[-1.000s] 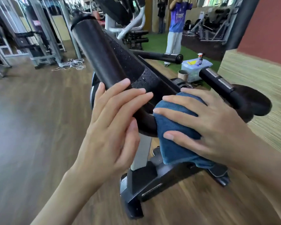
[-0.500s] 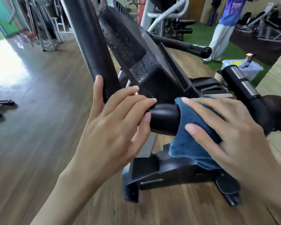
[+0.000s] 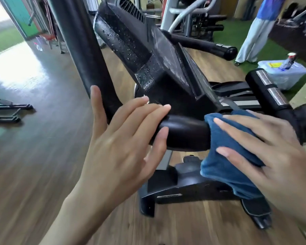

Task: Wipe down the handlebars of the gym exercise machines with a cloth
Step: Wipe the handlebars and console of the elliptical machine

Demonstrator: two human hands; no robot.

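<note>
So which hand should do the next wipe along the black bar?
The right hand. It presses the blue cloth over the handlebar, right beside the bare stretch. The left hand holds no cloth; its straight fingers just rest on the bar.

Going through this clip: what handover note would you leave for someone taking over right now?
Left hand: open, fingers resting on the handlebar at its bend.
Right hand: open, pressing the cloth onto the handlebar.
Done: unclear how much is wiped; drops sit on the console.
Left: likely the sensor grip at right and the far grip; the cloth is on neither.
</note>
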